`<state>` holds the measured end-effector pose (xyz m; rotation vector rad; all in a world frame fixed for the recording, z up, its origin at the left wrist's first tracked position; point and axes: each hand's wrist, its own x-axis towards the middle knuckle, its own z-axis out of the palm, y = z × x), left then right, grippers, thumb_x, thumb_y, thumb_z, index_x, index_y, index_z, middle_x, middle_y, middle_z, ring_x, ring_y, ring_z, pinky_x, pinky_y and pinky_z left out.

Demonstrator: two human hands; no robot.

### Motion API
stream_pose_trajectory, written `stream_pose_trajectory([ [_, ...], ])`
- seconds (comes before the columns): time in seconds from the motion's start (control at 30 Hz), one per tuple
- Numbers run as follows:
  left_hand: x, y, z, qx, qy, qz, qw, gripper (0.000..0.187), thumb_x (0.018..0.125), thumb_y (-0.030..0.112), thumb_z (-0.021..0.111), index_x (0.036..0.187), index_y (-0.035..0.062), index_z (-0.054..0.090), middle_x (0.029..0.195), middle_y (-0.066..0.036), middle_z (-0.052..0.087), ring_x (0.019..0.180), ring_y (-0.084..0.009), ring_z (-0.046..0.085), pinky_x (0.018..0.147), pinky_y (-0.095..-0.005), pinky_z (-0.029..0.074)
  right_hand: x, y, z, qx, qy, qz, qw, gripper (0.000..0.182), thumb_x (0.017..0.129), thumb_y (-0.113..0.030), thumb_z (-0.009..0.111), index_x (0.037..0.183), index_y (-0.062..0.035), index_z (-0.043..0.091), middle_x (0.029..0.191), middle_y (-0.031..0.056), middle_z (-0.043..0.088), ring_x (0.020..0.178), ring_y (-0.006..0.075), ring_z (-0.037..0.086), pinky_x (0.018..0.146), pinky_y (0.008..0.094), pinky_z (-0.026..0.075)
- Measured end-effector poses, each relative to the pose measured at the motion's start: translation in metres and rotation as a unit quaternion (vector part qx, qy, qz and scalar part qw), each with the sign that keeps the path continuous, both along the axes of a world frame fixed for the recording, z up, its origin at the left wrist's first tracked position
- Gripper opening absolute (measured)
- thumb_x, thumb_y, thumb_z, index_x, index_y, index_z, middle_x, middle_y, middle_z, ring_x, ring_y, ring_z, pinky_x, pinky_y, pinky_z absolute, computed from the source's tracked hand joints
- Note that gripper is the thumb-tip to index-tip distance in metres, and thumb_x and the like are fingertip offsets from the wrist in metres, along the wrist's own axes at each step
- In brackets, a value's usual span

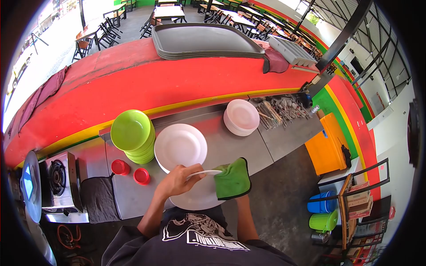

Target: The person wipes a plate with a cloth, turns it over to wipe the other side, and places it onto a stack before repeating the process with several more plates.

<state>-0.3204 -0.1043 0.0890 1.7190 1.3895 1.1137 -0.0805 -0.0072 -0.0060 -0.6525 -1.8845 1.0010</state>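
My left hand (181,180) is closed on the rim of a white plate (205,172), which is tilted almost edge-on to me. A green cloth (234,179) with a dark border drapes over my right hand (242,201) and meets the plate's right side; the cloth hides those fingers. Below the held plate, another white plate (195,199) lies close to my body. Just beyond my left hand stands a stack of white plates (181,145). Left of it rise stacked lime-green bowls (131,129), with two red cups (142,176) in front.
Stacked pale pink bowls (242,116) and a spread of cutlery (284,111) lie at the steel counter's (217,150) far right. A gas stove (57,177) and dark cloth (100,199) are at left. Grey trays (206,41) rest on the red ledge (177,80).
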Motion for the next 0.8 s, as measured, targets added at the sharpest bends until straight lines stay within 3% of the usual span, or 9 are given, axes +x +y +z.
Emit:
stream_pose_trajectory([
  [0.2,0.008,0.003,-0.009,0.025,-0.021,0.015,0.999,0.01,0.093,0.011,0.065,0.099,0.0028,0.066,0.071,-0.016,0.064,0.064,-0.0325,0.065,0.059,-0.0389,0.047,0.002,0.008,-0.015,0.173,-0.081,-0.043,0.981,0.04,0.084,-0.012,0.073,0.12,-0.0032,0.058,0.111,0.0088,0.062,0.105,0.0207,0.06,0.09,0.0351,0.051],
  [0.3,0.008,0.004,-0.01,0.06,-0.114,0.055,0.99,0.015,0.096,0.014,0.064,0.103,0.0015,0.068,0.07,-0.012,0.065,0.063,-0.0183,0.064,0.06,-0.0359,0.048,0.007,0.013,-0.022,0.171,-0.128,-0.106,0.971,0.039,0.085,-0.011,0.072,0.12,-0.003,0.058,0.112,0.0091,0.062,0.104,0.0217,0.061,0.09,0.0352,0.051],
  [0.37,0.0,-0.001,-0.005,0.005,-0.106,0.094,0.99,0.019,0.097,0.016,0.062,0.107,0.0005,0.067,0.075,-0.009,0.066,0.069,-0.0115,0.06,0.062,-0.033,0.047,0.009,0.014,-0.025,0.144,-0.158,-0.154,0.965,0.035,0.086,-0.007,0.07,0.119,-0.0017,0.06,0.115,0.0101,0.063,0.103,0.0232,0.062,0.089,0.0359,0.05],
  [0.43,-0.001,-0.003,-0.008,-0.013,-0.133,0.138,0.981,0.022,0.1,0.019,0.06,0.11,0.0,0.065,0.078,-0.006,0.065,0.073,-0.0073,0.056,0.063,-0.0301,0.046,0.002,0.005,-0.015,-0.129,-0.002,-0.196,0.972,0.034,0.088,-0.009,0.067,0.121,-0.0016,0.06,0.116,0.0117,0.063,0.105,0.0253,0.061,0.092,0.0371,0.049],
  [0.47,0.005,-0.003,-0.016,-0.004,-0.164,0.162,0.973,0.024,0.101,0.021,0.058,0.11,-0.0001,0.064,0.08,-0.003,0.063,0.074,-0.0065,0.054,0.063,-0.0285,0.044,-0.003,-0.001,-0.012,-0.263,0.077,-0.213,0.938,0.034,0.09,-0.009,0.066,0.122,-0.0016,0.06,0.116,0.0125,0.063,0.107,0.0264,0.061,0.093,0.0378,0.048],
  [0.57,0.01,-0.002,-0.039,-0.026,-0.212,0.217,0.952,0.032,0.104,0.029,0.051,0.112,0.0004,0.062,0.081,0.002,0.055,0.075,-0.0056,0.047,0.064,-0.0253,0.041,-0.014,-0.017,-0.021,-0.272,0.121,-0.274,0.915,0.027,0.095,-0.016,0.062,0.118,-0.0021,0.062,0.116,0.0123,0.063,0.109,0.0253,0.059,0.098,0.0416,0.046],
  [0.67,0.011,-0.002,-0.048,-0.056,-0.207,0.244,0.946,0.039,0.106,0.035,0.046,0.112,-0.0008,0.061,0.076,-0.001,0.051,0.074,-0.0096,0.044,0.068,-0.0273,0.041,-0.006,-0.03,-0.06,0.028,-0.149,-0.312,0.938,0.029,0.094,-0.015,0.062,0.119,-0.0011,0.061,0.115,0.0145,0.062,0.109,0.0301,0.059,0.097,0.0429,0.045],
  [0.77,0.009,-0.002,-0.043,-0.075,-0.189,0.239,0.95,0.041,0.106,0.035,0.045,0.113,-0.0014,0.061,0.073,-0.006,0.052,0.072,-0.0116,0.045,0.068,-0.0301,0.043,-0.003,-0.036,-0.069,0.165,-0.291,-0.237,0.912,0.032,0.094,-0.013,0.06,0.123,0.0001,0.06,0.117,0.0173,0.061,0.11,0.0358,0.057,0.098,0.0456,0.044],
  [0.8,0.009,-0.003,-0.04,-0.081,-0.183,0.233,0.952,0.04,0.106,0.035,0.046,0.113,-0.0014,0.061,0.072,-0.007,0.052,0.072,-0.0115,0.045,0.068,-0.0309,0.043,-0.006,-0.039,-0.064,0.151,-0.263,-0.215,0.928,0.032,0.092,-0.014,0.062,0.121,0.0003,0.06,0.117,0.0185,0.061,0.111,0.0364,0.056,0.098,0.0463,0.043],
])
